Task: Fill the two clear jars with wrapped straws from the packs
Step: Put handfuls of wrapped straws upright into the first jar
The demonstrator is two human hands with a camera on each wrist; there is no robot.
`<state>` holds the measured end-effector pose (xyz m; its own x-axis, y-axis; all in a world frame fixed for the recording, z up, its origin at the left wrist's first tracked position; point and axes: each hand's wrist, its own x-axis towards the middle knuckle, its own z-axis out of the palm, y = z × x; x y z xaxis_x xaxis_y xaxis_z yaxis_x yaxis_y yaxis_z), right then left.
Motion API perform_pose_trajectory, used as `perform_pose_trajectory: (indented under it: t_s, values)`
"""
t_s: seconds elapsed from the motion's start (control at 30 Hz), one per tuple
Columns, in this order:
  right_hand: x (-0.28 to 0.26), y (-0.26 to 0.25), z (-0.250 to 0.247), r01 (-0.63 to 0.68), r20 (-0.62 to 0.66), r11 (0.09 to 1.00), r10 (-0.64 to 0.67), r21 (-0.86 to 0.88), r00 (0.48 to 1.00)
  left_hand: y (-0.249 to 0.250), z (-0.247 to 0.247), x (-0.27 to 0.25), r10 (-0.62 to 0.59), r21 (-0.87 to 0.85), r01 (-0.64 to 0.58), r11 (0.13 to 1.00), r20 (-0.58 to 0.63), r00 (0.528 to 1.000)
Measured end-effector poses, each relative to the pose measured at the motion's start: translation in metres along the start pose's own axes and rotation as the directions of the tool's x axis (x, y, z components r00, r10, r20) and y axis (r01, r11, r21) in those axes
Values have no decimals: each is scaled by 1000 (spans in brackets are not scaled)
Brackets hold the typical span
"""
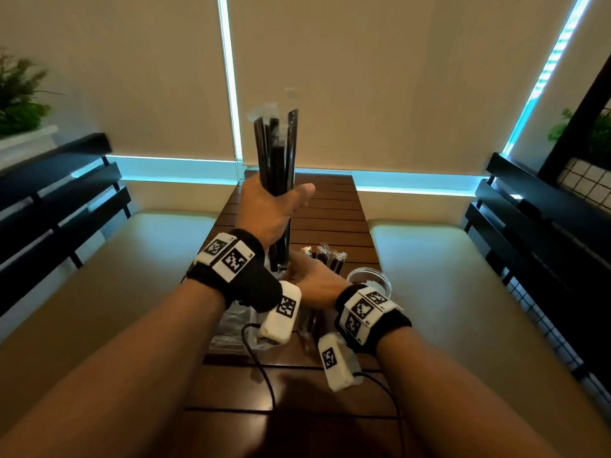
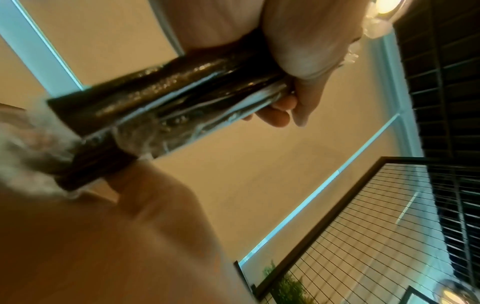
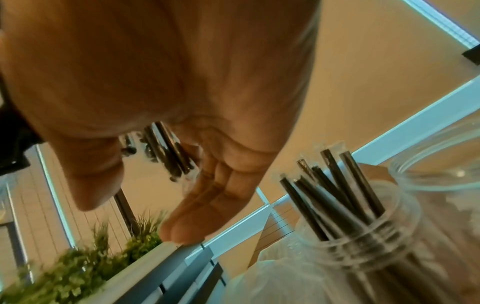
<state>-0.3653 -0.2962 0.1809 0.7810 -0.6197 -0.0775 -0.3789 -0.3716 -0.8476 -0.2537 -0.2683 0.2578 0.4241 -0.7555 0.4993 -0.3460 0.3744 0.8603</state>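
My left hand (image 1: 274, 206) grips a thick bundle of black wrapped straws (image 1: 276, 150) and holds it upright above the wooden table (image 1: 330, 209). In the left wrist view its fingers (image 2: 285, 111) curl round the bundle of straws (image 2: 161, 102). My right hand (image 1: 314, 279) lies flat and palm up under the bundle's lower end, with straight fingers (image 3: 207, 195). Just behind that hand stands a clear jar holding several straws (image 1: 330, 259), seen close up as the jar with straws (image 3: 363, 246). To its right is a second clear jar (image 1: 370, 279), whose rim (image 3: 441, 170) shows no straws.
A crumpled clear plastic pack (image 1: 231, 328) lies on the table below my left wrist. Cushioned benches with dark slatted backs (image 1: 59, 206) flank the narrow table on both sides. Plants (image 1: 16, 94) stand behind the left bench.
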Motion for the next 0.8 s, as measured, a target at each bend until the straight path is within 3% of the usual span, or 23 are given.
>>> perform_pose_trajectory:
  t_s: [0.1,0.2,0.27,0.33,0.4,0.43,0.47,0.5,0.53,0.57,0.6,0.7,0.73,0.8]
  values:
    - [6,-5,-2,48,-120,998,-52,-38,991,3,10,-4,56,8,-57,998,62,996]
    - [13,-16,-17,91,-249,984,-127,-152,960,-15,19,-7,16,35,-20,999,133,991]
    - [14,-26,-30,109,-152,953,-156,-282,976,-32,21,-1,-15,41,9,999,136,991]
    - [15,-29,-48,62,-33,910,-83,-410,996,-46,17,10,-21,48,15,999,131,991]
    - [13,-36,-70,22,-153,929,-84,-369,985,-56,11,24,-4,50,-3,999,135,991]
    - [13,-38,-83,21,-325,965,-109,-263,939,-59,8,29,13,72,-25,997,157,988]
    - [12,-45,-96,69,-539,989,-127,-127,833,-61,7,30,29,110,-50,993,187,982]
    - [12,-56,-108,175,-722,984,-127,-9,680,-63,6,30,39,156,-74,985,218,975]
    - [12,-68,-118,295,-822,954,-121,59,556,-65,8,29,35,188,-83,979,242,970]
    - [13,-82,-124,374,-851,926,-154,53,502,-65,11,29,28,213,-86,973,263,965]
    - [16,-94,-126,403,-834,915,-225,-4,504,-64,15,29,29,222,-95,971,281,959]
    - [32,-112,-108,227,-669,935,-353,-272,654,-66,27,32,-5,177,-48,983,287,958]
    - [36,-111,-101,178,-658,925,-367,-337,658,-66,29,33,-26,155,-17,988,271,962]
    - [38,-102,-94,229,-705,923,-384,-309,596,-68,26,30,-41,175,-3,985,245,969]
